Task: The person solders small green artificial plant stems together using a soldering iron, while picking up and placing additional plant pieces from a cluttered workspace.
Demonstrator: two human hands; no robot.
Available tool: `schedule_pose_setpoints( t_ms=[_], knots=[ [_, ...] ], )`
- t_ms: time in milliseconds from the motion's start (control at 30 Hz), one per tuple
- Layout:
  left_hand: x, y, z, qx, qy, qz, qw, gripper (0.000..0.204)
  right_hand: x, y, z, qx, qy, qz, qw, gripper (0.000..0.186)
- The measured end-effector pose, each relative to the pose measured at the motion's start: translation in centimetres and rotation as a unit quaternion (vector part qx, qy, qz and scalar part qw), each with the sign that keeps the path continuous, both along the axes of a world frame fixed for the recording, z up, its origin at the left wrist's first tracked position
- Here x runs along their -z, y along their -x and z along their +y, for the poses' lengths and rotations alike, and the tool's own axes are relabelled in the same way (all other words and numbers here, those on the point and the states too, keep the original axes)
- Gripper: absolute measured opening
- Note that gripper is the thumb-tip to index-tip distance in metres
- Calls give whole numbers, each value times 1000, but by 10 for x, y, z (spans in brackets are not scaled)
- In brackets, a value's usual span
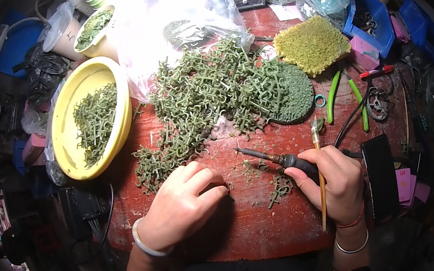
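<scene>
The right hand (335, 181) was closed around a soldering iron (276, 158), tip pointing left over the red table (263, 238) – a slim gold-handled tool (321, 200) crossed that grip. The left hand (186, 196), fingers curled, rested near the green curled pieces (213, 89), heaped right of a yellow basin (123, 120) – whether it held one, I couldn't tell.
</scene>
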State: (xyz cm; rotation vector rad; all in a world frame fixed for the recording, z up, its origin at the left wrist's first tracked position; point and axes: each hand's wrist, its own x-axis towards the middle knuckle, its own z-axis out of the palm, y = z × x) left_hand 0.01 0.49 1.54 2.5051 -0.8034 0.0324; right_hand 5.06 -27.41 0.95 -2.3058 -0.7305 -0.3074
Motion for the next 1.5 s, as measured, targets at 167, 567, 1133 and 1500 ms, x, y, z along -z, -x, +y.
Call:
schedule_pose_setpoints(
  t_ms=[167,567,1133,1500],
  knots=[
    [-6,-1,2,-25,12,35,999,24,0,0,0,1,6,6,1000,25],
    [1,0,-2,-26,-5,21,999,25,-4,2,-3,-9,16,43,999,25],
    [1,-1,-8,-18,0,-28,999,23,1,5,-6,-48,41,93,994,28],
    [2,-1,-8,-9,-8,-28,1000,23,-1,6,-5,-52,49,106,992,29]
  ],
)
